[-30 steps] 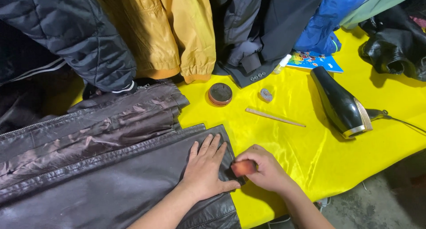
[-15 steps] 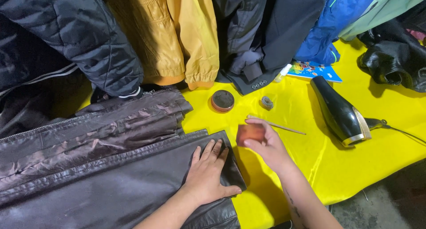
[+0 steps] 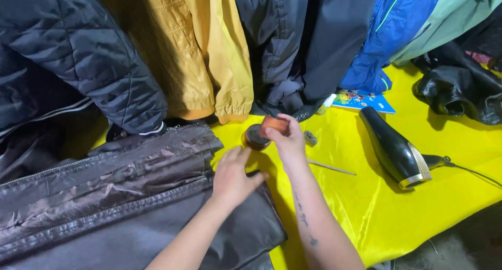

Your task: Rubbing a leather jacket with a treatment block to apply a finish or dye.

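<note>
I'm standing at a table under a bright yellow cloth (image 3: 366, 217), lit evenly from above. Behind the cloth's far edge hangs a row of jackets: a dark quilted one (image 3: 78, 50), a mustard one (image 3: 198, 45), a blue one (image 3: 397, 35). Below the cloth's near right corner, grey concrete floor (image 3: 460, 244) shows.

Both forearms are bare from the lower edge of the picture up to the wrists, with no sleeve, glove, watch or bracelet in sight. The left hand (image 3: 231, 174) is bare and shows no ring. The right hand (image 3: 288, 142) is bare too, and its forearm carries a few small dark tattoo marks spaced along the inner side.
</note>
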